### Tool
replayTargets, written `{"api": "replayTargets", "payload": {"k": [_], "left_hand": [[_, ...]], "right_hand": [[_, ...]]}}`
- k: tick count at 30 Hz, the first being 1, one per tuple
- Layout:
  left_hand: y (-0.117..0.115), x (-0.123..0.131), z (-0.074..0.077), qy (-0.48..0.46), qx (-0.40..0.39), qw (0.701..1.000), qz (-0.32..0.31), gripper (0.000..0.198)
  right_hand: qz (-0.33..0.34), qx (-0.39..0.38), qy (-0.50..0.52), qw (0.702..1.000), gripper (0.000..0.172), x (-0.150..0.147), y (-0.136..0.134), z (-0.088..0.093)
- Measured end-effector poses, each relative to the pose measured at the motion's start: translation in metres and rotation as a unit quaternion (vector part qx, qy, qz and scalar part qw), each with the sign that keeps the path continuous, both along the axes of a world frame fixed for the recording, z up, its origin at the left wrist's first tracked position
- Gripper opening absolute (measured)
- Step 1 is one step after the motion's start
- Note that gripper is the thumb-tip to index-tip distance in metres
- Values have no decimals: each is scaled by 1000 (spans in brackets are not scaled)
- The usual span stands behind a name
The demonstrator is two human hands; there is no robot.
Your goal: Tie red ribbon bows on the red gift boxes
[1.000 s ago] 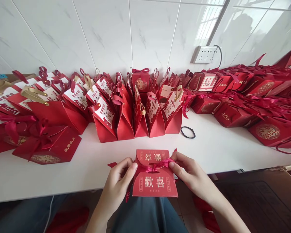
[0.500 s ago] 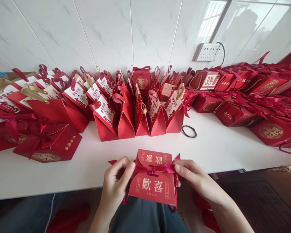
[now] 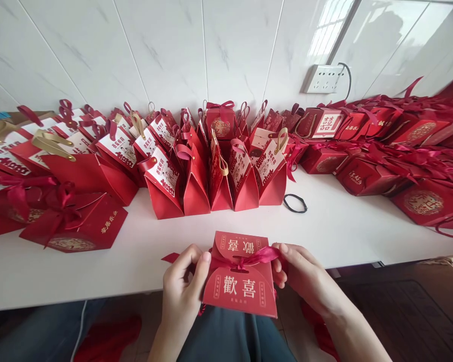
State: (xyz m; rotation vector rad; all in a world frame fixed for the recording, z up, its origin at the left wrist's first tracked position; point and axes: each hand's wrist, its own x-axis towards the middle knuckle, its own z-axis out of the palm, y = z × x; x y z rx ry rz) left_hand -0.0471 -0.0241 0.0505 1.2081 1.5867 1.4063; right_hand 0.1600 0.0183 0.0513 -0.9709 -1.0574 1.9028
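Observation:
A small red gift box (image 3: pixel 241 289) with gold characters is held at the near edge of the white table (image 3: pixel 335 231), over my lap. A dark pink ribbon (image 3: pixel 254 258) runs across its top. My left hand (image 3: pixel 183 289) grips the box's left side, thumb pinching the ribbon's left end. My right hand (image 3: pixel 305 279) holds the right side, fingers closed on the ribbon's right end.
Rows of red gift bags (image 3: pixel 196 181) with ribbon and gold handles stand along the tiled wall. Flat red boxes (image 3: pixel 75 226) lie at left, a pile of red boxes (image 3: pixel 400 156) at right. A black hair tie (image 3: pixel 295 203) lies on the table. A wall socket (image 3: pixel 322 79) is above.
The box has tipped slightly and its front flap bulged; both hands shifted a little on the ribbon ends, the right hand's fingers curling round the ribbon loop.

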Motion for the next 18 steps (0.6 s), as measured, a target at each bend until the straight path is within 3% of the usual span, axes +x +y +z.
{"api": "replayTargets", "payload": {"k": [7,11,14,16,18], "left_hand": [[3,-3,-9,57,42,997,6,43],[13,-5,-20,126,116,985,6,40],[20,-5,-18,193,178,965,20,36],[17,-7,-12,214,195,957,32,25],[5,-11,-5,176,195,962,69,9]], "right_hand": [[-56,-6,13,998,44,-5,1,0],[-98,9,-1,995,48,-8,6,-2],[-134,46,-65,988,48,-7,11,-2],[-180,105,-131,969,41,-3,8,2],[-277,206,-193,919,28,0,-4,6]]}}
